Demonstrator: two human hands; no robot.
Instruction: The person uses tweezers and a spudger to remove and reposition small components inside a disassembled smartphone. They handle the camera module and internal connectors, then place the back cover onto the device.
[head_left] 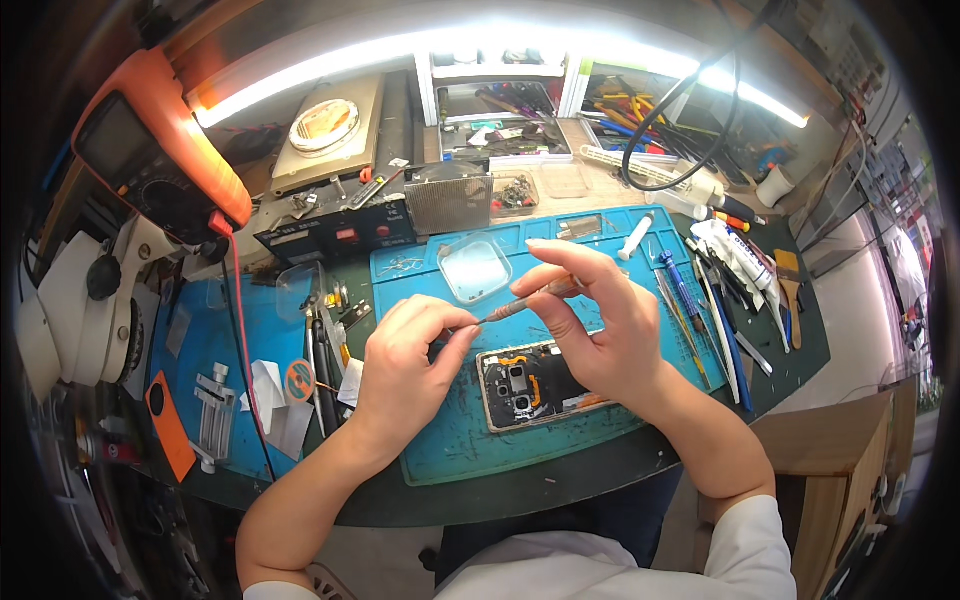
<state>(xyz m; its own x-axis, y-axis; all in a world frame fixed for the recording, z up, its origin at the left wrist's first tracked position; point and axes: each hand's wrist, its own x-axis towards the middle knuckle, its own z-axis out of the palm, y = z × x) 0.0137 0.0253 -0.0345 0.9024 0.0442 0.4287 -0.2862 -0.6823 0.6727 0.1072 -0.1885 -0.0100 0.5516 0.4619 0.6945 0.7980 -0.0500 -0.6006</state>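
Note:
My right hand [610,325] holds a slim precision screwdriver [508,308] by its handle, thumb and fingers around it, with the tip pointing left. At that tip, my left hand [410,355] is closed in a pinch. Any small part between those fingertips is hidden. Both hands are raised over the blue repair mat [450,450]. Below the right hand lies an opened phone [535,385], its camera modules and dark inner parts exposed. The right hand covers part of its far right side. A clear square dish [475,268] sits beyond the hands.
An orange multimeter [165,140] stands at the far left, near white microscope parts [95,300]. A metal clamp [213,420] lies on the left. Tweezers, a blue-handled screwdriver [680,285] and a white tube [740,260] crowd the right. A small syringe [636,236] rests at the mat's back.

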